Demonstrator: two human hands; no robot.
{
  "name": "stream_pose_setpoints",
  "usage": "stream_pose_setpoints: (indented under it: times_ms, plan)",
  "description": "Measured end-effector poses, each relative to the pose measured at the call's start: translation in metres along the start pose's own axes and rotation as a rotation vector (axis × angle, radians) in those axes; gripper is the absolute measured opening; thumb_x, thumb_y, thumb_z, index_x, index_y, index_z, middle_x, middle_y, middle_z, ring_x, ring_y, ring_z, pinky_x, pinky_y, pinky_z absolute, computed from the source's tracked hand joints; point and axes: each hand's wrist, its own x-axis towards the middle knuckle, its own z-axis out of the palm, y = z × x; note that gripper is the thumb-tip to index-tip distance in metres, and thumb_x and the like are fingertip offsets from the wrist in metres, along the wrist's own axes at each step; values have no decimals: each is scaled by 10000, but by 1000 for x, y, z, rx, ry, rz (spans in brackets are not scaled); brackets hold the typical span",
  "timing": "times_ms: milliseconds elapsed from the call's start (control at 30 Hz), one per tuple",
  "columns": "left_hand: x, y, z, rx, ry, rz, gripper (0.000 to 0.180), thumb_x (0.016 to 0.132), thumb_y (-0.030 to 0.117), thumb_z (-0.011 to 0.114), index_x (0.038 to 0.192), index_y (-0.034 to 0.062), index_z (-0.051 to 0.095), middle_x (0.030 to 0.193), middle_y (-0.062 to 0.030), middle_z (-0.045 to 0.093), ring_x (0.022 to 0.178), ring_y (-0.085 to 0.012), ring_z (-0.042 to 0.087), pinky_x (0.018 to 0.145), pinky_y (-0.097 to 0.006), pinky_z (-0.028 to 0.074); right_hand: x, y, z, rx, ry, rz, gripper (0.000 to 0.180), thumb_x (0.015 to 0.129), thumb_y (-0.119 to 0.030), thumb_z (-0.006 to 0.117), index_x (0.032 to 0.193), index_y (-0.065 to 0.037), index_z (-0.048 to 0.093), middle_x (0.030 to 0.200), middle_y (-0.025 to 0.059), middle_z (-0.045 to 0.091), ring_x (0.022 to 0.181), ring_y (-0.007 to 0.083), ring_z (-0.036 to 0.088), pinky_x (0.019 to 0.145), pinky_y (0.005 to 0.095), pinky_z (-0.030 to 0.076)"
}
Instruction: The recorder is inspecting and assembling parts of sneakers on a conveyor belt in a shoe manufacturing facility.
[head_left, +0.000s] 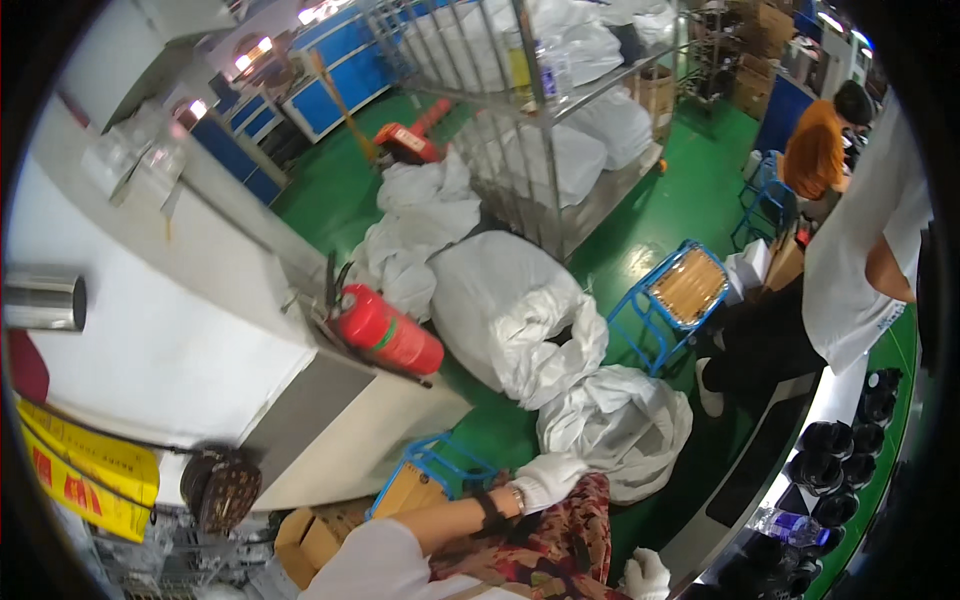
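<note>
My left hand (549, 481), in a white knit glove, lies on my knee over red-and-black patterned cloth (570, 535). Its fingers look stretched out along the cloth, with nothing visible in them. Just beyond it, a crumpled white sack (615, 430) slumps on the floor. A larger full white sack (495, 300) leans behind that one. At the lower edge my right hand (646, 576), gloved in white too, shows curled fingers. Part of it is cut off, and whether it holds anything is hidden.
To the right runs a bench with a green belt (905, 370), black round parts (828, 455) and a bottle (795, 528). A standing person (860, 260) is beside it. A blue-framed stool (690, 287), a red fire extinguisher (388, 330) and a metal cage trolley (553, 150) surround the sacks.
</note>
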Motion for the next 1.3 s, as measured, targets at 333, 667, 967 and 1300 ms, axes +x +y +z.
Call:
stream_pose_setpoints:
  times_ms: [333, 667, 967, 1300]
  plan:
    - [-25, -51, -20, 7, -66, -386, 334, 951, 352, 521, 1122, 106, 667, 1102, -164, 670, 1072, -364, 612, 923, -446, 488, 117, -66, -39, -235, -8, -79, 301, 879, -262, 655, 1103, -62, 676, 899, 171, 726, 814, 321, 718, 729, 393, 570]
    - [36, -150, -37, 25, -252, -424, 359, 954, 352, 517, 1152, 89, 660, 1164, -154, 661, 1098, -354, 607, 948, -431, 485, 201, -98, 17, -204, -270, 79, 356, 890, -314, 658, 1145, -66, 673, 965, 159, 726, 919, 329, 704, 801, 383, 562]
    - [137, -359, -14, 131, -177, -303, 377, 946, 332, 475, 1100, 33, 645, 1089, -237, 656, 1044, -417, 613, 901, -494, 481, 376, -73, 160, -83, -295, -372, 278, 914, -229, 633, 1156, -95, 662, 967, 191, 691, 884, 376, 670, 785, 423, 539]
    - [232, -468, 47, -28, -103, -383, 331, 967, 260, 463, 1047, 32, 690, 1021, -245, 670, 985, -424, 627, 851, -479, 494, 588, -64, 349, 15, -240, -291, 277, 912, -80, 581, 1174, -6, 632, 1088, 207, 683, 1041, 358, 654, 924, 384, 515]
